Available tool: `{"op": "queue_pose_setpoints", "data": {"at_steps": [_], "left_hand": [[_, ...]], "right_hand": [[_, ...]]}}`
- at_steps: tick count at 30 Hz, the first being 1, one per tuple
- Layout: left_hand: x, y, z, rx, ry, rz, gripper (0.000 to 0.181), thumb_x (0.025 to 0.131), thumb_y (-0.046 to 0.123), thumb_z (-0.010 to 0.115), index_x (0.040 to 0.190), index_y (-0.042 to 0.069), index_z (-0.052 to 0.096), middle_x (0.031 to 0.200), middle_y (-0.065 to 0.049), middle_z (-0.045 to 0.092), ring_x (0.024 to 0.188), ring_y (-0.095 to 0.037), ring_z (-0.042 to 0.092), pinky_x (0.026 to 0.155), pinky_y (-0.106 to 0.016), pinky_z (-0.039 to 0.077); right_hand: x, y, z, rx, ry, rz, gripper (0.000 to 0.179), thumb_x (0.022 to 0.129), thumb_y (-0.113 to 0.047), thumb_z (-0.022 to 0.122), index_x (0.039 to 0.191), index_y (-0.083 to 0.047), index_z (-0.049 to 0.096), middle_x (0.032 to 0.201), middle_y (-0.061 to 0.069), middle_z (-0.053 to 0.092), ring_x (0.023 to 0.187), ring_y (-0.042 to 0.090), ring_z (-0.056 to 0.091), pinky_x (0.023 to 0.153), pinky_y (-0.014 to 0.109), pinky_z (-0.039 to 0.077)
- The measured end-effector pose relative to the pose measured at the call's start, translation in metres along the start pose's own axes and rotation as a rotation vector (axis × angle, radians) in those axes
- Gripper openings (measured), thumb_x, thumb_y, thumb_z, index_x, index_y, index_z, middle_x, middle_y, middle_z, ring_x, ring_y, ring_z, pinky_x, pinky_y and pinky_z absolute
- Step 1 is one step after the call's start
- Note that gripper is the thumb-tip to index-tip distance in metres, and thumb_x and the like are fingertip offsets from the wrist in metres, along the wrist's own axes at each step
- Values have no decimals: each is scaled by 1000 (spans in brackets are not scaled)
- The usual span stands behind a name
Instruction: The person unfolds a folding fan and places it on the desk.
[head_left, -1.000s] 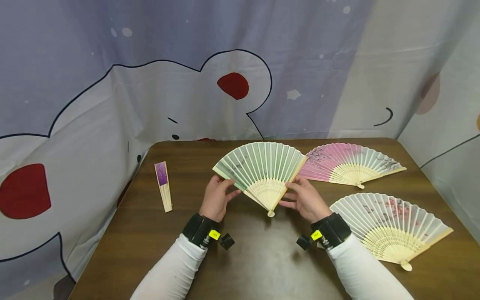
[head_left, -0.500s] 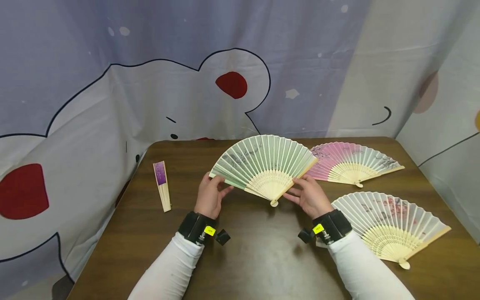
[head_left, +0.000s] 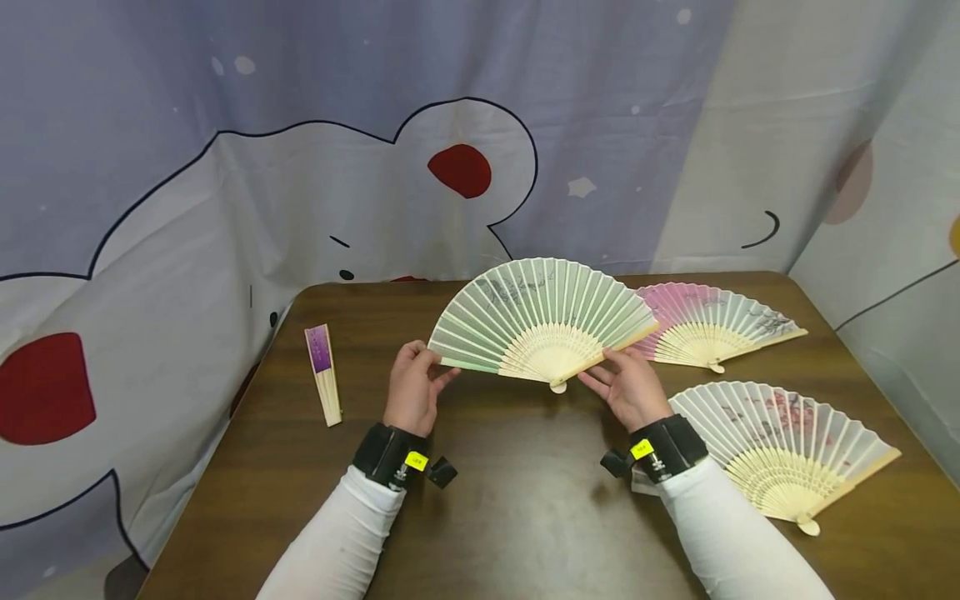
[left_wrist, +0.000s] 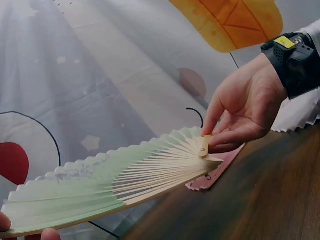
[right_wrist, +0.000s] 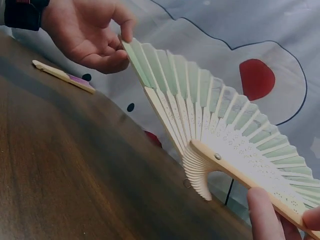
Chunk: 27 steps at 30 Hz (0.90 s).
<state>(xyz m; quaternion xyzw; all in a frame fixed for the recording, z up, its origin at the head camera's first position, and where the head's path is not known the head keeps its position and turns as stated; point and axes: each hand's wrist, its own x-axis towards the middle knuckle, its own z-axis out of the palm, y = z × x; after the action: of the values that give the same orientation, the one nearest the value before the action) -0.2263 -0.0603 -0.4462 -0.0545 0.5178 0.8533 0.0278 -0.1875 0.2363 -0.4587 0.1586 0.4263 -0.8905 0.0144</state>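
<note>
A green folding fan [head_left: 547,308] with pale ribs is spread wide, held up between both hands. The left hand [head_left: 412,387] pinches its left end rib between thumb and fingers. On the other side, the right hand [head_left: 626,387] pinches the right guard stick. In the right wrist view the fan's pivot [right_wrist: 217,156] and the stacked rib ends below it hang free of both hands, over the wooden table. The left wrist view shows the right hand [left_wrist: 245,105] with thumb and fingertips on the guard stick near the pivot.
A folded purple fan [head_left: 323,375] lies at the table's left. Two spread fans rest on the right: a pink and white one [head_left: 712,325] at the back, partly behind the green fan, and a white one with red blossoms [head_left: 787,450] nearer, partly under the right forearm.
The green fan has spread wider, its right guard stick swinging down to the right. It has risen and tilted more level, while the left hand has shifted slightly left.
</note>
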Motion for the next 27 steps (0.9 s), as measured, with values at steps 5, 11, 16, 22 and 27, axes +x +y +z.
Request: {"op": "queue_pose_setpoints", "data": {"at_steps": [5,11,16,22,27], "left_hand": [[-1,0,2,55,-6,39,18,92,-5,50,98,9,39,96,-8,46,82,-19,57,72,-31,58],[-1,-2,1,221,-20,138,20,93,-6,55,104,6,44,100,-9,49,91,-21,58,72,-32,58],[-7,3,-3,660,-55,306,12,96,3,60,107,6,56,106,-9,55,93,-25,56,78,-34,50],[-13,11,-13,1157,-100,442,14,96,22,67,108,14,68,110,-7,57,95,-24,60,81,-39,52],[-8,16,-26,1426,-89,488,22,92,26,73,110,14,69,110,-11,60,99,-31,58,86,-46,47]], "right_hand": [[-1,-3,-1,59,10,-29,24,107,-7,35,130,-9,42,112,3,63,95,20,70,84,37,57],[-2,-6,-2,99,14,-58,29,107,-6,34,135,-11,39,115,3,63,98,20,69,85,38,56],[-2,-8,0,129,30,-59,24,107,-6,36,130,-11,39,115,5,62,97,20,69,85,37,56],[1,-7,7,108,12,-54,30,107,-6,35,137,-7,39,115,6,65,101,20,68,92,40,53],[11,-3,25,28,33,-33,32,107,-8,37,139,-4,39,119,8,60,106,22,66,98,42,48]]}}
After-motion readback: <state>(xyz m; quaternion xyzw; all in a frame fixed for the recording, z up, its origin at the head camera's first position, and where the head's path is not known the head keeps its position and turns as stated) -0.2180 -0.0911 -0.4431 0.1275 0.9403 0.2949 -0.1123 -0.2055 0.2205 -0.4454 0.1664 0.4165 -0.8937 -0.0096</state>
